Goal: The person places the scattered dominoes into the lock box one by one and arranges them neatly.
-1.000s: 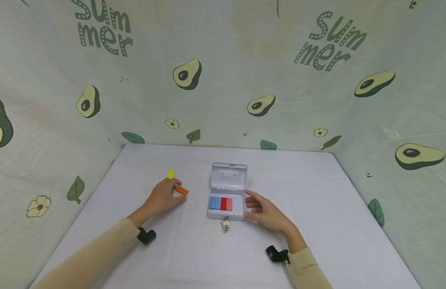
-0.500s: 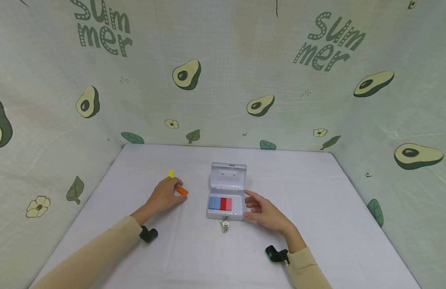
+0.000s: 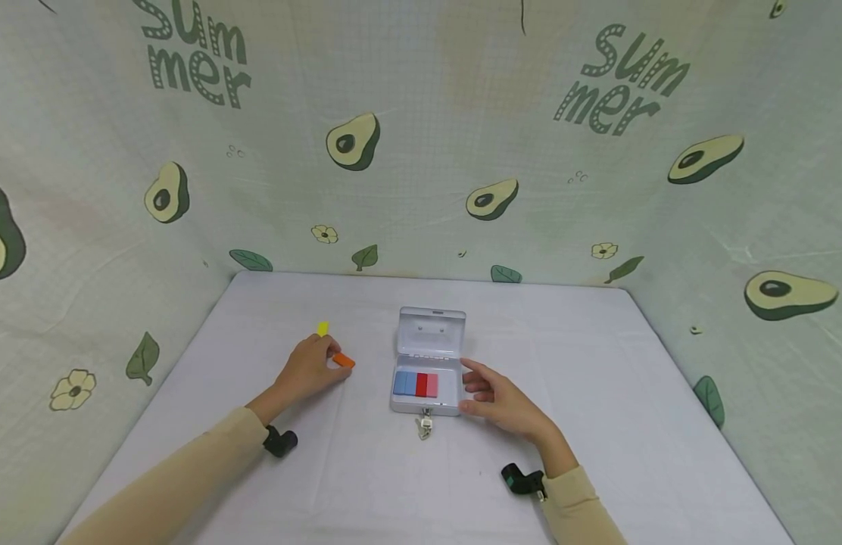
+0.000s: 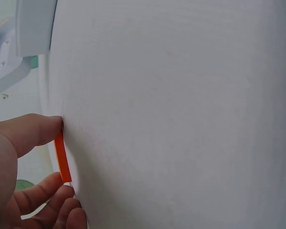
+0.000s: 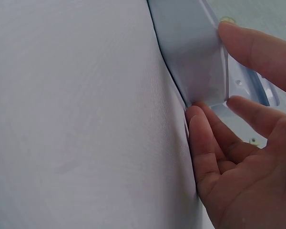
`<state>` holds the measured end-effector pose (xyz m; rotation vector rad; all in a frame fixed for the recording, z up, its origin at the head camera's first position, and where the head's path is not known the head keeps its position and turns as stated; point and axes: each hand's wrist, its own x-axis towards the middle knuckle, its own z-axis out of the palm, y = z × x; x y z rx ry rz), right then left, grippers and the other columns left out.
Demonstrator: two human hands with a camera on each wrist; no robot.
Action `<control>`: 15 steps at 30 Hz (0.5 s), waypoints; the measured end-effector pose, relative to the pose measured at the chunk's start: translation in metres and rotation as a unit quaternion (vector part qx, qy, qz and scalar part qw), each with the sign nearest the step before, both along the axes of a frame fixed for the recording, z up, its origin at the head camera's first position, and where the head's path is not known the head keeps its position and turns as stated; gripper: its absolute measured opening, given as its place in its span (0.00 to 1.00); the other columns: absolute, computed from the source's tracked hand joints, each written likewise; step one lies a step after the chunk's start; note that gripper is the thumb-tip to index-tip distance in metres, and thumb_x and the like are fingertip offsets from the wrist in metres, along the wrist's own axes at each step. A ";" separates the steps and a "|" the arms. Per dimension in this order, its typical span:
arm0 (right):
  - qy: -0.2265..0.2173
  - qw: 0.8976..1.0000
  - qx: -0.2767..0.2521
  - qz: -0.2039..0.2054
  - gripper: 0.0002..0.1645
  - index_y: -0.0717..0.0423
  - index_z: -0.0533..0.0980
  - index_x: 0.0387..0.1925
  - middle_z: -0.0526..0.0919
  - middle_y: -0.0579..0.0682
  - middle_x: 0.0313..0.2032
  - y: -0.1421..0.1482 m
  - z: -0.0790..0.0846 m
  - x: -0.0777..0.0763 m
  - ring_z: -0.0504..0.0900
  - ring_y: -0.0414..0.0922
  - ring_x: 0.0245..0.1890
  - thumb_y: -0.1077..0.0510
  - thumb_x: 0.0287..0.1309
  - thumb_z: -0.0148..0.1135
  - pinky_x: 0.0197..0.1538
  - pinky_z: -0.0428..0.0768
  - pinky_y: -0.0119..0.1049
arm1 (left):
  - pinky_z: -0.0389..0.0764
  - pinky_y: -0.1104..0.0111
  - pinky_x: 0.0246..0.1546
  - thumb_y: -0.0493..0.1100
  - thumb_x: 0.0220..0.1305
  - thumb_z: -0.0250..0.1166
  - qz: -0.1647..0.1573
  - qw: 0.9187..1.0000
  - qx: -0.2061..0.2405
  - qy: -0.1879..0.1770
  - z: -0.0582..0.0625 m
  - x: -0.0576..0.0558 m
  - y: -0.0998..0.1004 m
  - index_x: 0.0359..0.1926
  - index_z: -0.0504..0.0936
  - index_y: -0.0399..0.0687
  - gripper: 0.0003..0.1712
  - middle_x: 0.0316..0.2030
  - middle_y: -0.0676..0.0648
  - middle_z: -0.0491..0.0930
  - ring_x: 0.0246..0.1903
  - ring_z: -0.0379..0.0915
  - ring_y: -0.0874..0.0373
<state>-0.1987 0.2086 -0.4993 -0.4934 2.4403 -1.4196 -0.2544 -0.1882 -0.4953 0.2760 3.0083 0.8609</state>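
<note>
In the head view my left hand [image 3: 305,369] pinches a small flat orange block [image 3: 344,360] on the table, left of an open metal cash box [image 3: 451,384]. The left wrist view shows the thumb at one end of the orange block [image 4: 62,160] and a fingertip at the other. A yellow block [image 3: 322,328] lies just beyond that hand, partly hidden by it. My right hand [image 3: 506,405] rests against the box's right side, with thumb and index finger touching its edge and the other fingers loosely bent. Inside the box, light blue, red [image 3: 422,384] and pink blocks stand in a row.
The box lid [image 3: 431,333] is raised at the back. Keys [image 3: 425,425] hang from the lock at the box's front. A white cloth covers the table [image 3: 366,484], and a printed curtain [image 3: 421,151] surrounds its back and sides.
The left fingers have drawn in a little around the orange block, which has barely shifted. The right hand and the box stay where they were.
</note>
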 end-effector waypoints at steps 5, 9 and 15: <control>-0.001 1.000 -0.006 0.003 0.49 0.56 0.62 0.81 0.77 0.60 0.67 0.001 -0.001 0.000 0.79 0.57 0.64 0.53 0.65 0.75 0.69 0.77 0.53 | 0.77 0.58 0.44 0.45 0.59 0.79 -0.014 1.000 -0.002 0.003 -0.001 -0.001 0.001 0.52 0.85 0.38 0.23 0.40 0.46 0.78 0.41 0.73 0.52; 0.000 1.000 -0.006 0.003 0.49 0.56 0.61 0.81 0.77 0.60 0.67 0.001 0.000 0.000 0.79 0.57 0.64 0.53 0.65 0.75 0.69 0.77 0.53 | 0.78 0.57 0.46 0.45 0.60 0.79 -0.015 1.000 -0.003 0.003 -0.002 -0.001 0.002 0.53 0.84 0.39 0.24 0.41 0.46 0.79 0.42 0.73 0.52; 0.003 1.000 -0.002 0.005 0.49 0.56 0.61 0.81 0.77 0.60 0.67 0.000 0.001 0.001 0.79 0.56 0.64 0.52 0.66 0.75 0.68 0.77 0.51 | 0.79 0.56 0.47 0.46 0.60 0.80 -0.014 1.000 -0.002 0.002 -0.002 -0.003 0.004 0.53 0.85 0.39 0.24 0.41 0.46 0.80 0.42 0.74 0.52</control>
